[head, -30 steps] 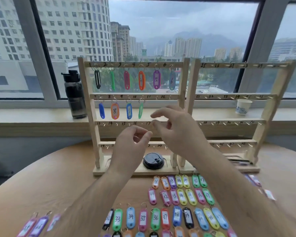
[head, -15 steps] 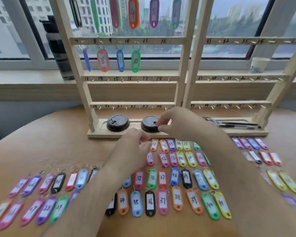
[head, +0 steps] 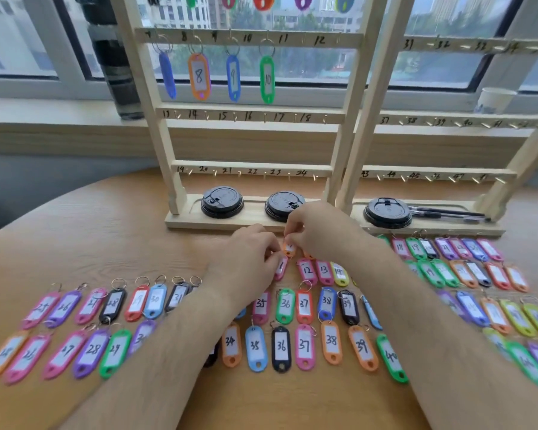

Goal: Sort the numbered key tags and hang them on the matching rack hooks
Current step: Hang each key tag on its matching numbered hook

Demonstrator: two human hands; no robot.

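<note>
Both hands are pinching little tags just in front of the rack: the right hand [head: 319, 232] is gripping an orange tag [head: 289, 248], the left hand [head: 249, 259] a pink tag [head: 281, 267], probably to hang on empty hooks above.

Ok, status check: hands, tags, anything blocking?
Both hands down at the table. Right hand pinching an orange tag; left hand on a pink tag. Hooks 7 to 10 filled, hook 11 bare. Nothing blocking.
</note>
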